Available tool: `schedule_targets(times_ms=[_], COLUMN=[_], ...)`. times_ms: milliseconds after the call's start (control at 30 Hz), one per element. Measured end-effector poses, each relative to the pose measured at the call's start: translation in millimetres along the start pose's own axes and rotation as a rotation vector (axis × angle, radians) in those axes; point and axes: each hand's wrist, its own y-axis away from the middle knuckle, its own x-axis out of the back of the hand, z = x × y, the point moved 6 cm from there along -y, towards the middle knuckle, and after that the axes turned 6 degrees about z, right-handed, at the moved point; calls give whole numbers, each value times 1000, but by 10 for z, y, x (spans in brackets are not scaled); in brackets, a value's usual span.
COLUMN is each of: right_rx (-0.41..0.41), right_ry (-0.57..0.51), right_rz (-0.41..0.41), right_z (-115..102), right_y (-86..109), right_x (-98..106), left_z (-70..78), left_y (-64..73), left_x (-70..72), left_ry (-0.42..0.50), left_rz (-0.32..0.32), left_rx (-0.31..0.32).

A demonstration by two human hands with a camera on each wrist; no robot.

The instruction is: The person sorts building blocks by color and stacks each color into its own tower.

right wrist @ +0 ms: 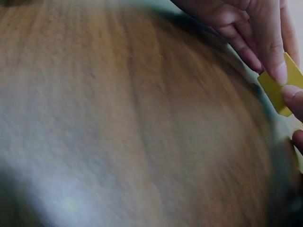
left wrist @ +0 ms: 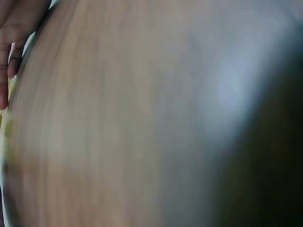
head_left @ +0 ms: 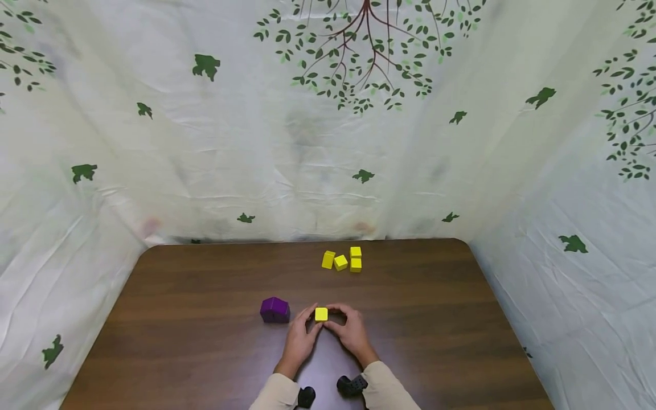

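Observation:
A small yellow block is held between both hands in the head view. My left hand has its thumb and fingertips at the block's left side. Mirroring it, my right hand curves its fingers and thumb around the right side. In the right wrist view, fingertips pinch the yellow block, and a thumb from the other hand presses close by. Just left of my left hand stands a purple block with a slanted top. The left wrist view shows only part of the hand at its edge and is blurred.
Several yellow blocks lie near the back edge of the brown wooden table. A white cloth with leaf prints hangs behind and at the sides. Black wrist devices sit on both wrists.

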Motion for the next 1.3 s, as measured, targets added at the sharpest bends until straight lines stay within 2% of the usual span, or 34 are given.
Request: schedule_targets(times_ms=[167,433,667,900,1000,1133,1300], right_rx=[36,35,11,4,-3,-38,-78], right_ry=[65,129,160,169,143,54,-14], right_rz=[8,18,23,17,6,-27,-37], right_z=[-24,-26,-24,-33,-24,1,47], right_y=[0,1,-5,19,27,23,-39], right_x=[-36,-88,-87,-84,-80,-63,41], left_z=[-43,-83,-71,-83,-90,-93,-74], left_y=[18,40,38,33,33,22,19], left_x=[36,72,79,83,74,79,92], left_ry=[-10,26,-2,8,-2,-11,-5], left_rz=[-3,13,41,47,39,36,37], left_rx=[4,-2,-95,-84,-79,-81,-83])
